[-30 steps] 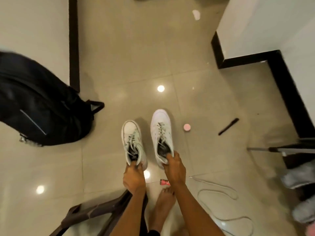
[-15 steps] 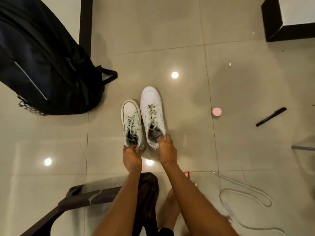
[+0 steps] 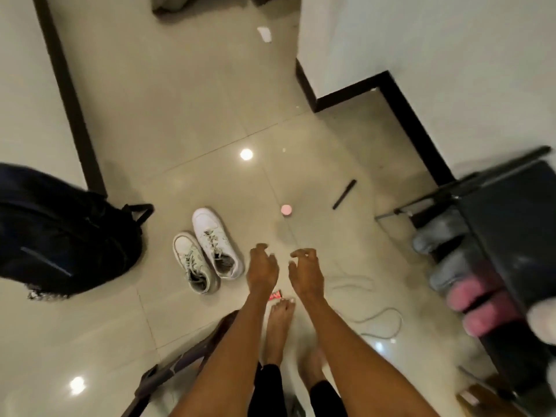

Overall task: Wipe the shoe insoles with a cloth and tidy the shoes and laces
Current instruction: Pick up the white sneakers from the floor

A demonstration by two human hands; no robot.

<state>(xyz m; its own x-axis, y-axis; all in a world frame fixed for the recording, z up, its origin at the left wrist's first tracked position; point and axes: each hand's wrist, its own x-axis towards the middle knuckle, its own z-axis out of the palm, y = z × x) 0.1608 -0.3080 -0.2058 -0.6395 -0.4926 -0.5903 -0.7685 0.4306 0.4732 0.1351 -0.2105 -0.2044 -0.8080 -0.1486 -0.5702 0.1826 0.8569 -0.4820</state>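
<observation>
Two white laced sneakers stand side by side on the tiled floor, the left shoe (image 3: 192, 262) slightly nearer me than the right shoe (image 3: 217, 241). My left hand (image 3: 262, 268) hovers just right of the pair, fingers apart, holding nothing. My right hand (image 3: 305, 269) is beside it, also empty with curled, spread fingers. A loose white lace (image 3: 376, 317) lies coiled on the floor to the right of my hands. No cloth is visible.
A black backpack (image 3: 60, 236) lies left of the shoes. A pink round lid (image 3: 286, 209) and a black pen (image 3: 344, 198) lie farther out. A dark shoe rack (image 3: 511, 266) with grey and pink slippers stands at right. My bare feet (image 3: 279, 329) and a dark stool frame (image 3: 180, 365) are below.
Both hands have let go of the sneakers, which now rest on the floor, and have drawn back to the right. The view has swung right, bringing the shoe rack in.
</observation>
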